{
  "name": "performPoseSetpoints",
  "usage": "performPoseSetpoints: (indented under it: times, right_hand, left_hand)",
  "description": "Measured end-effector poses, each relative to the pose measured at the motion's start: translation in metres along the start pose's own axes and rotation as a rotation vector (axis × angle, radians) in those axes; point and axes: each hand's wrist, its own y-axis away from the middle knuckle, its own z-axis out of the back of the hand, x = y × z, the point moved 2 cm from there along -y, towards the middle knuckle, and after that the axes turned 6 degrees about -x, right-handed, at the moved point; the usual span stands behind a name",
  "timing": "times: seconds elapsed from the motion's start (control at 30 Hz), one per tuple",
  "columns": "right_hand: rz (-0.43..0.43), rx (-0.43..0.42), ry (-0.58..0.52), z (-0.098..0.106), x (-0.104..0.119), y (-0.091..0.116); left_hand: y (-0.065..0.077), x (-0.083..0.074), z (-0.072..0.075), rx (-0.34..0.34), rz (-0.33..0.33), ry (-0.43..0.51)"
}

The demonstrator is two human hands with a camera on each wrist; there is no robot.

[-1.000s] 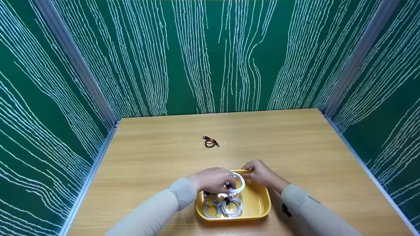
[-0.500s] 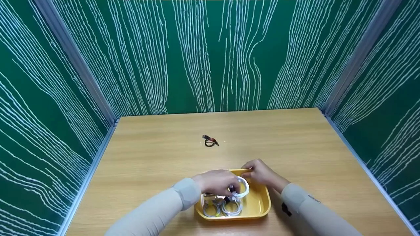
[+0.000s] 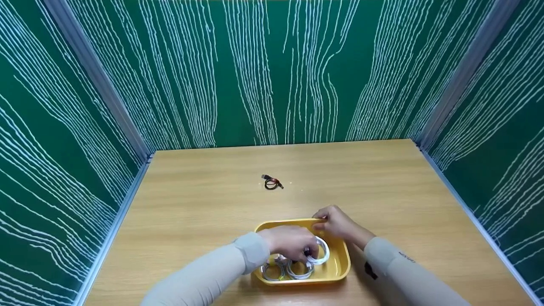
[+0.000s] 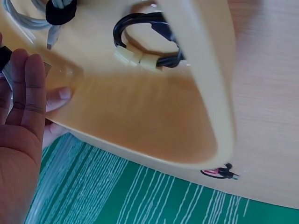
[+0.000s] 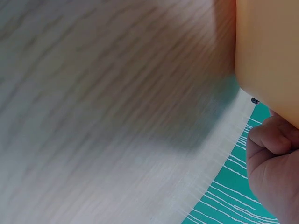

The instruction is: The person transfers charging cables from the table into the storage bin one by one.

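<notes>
Inside the yellow tray [image 3: 293,282], my left hand [image 3: 293,242] pinches a coiled white cable [image 3: 323,251] that has a dark strap. My right hand [image 3: 338,223] grips the tray's far rim, thumb on the inside. Two more coiled grey-white cables lie on the tray floor: one cable [image 3: 273,271] with a yellow tie at the near left, another cable [image 3: 300,272] beside it. In the left wrist view a black cable [image 4: 122,30] with a pale yellow tie also lies in the tray; my left hand mostly hides it in the head view.
A small black cable coil [image 3: 271,182] with a red tie lies on the wooden table [image 3: 204,191] beyond the tray. Something small and black [image 3: 370,270] sits under my right forearm. Green panels [image 3: 242,63] with white lines surround the table.
My left hand has moved right and slightly nearer within the tray, carrying the white cable along. My right hand stays on the rim, and the tray has hardly moved.
</notes>
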Motion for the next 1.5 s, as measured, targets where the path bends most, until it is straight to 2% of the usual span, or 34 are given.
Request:
performPoseSetpoints:
  times: [0.43, 0.7, 0.9, 1.2, 1.5]
  right_hand:
    - [-0.002, 0.016, 0.006, 0.001, 0.002, 0.0]
    - [-0.002, 0.009, 0.002, 0.0, 0.002, 0.0]
    - [-0.007, 0.013, 0.008, 0.001, 0.002, -0.001]
    - [-0.009, 0.012, -0.025, 0.0, 0.001, -0.001]
    - [0.0, 0.008, -0.015, -0.001, 0.002, 0.0]
  left_hand:
    - [-0.016, -0.002, -0.006, 0.018, -0.05, 0.085]
    - [-0.026, -0.003, -0.013, 0.057, -0.022, 0.16]
    - [-0.032, -0.004, -0.018, 0.08, -0.028, 0.184]
    - [-0.038, -0.009, -0.021, 0.089, -0.076, 0.141]
    - [-0.04, -0.012, -0.027, 0.118, -0.057, 0.106]
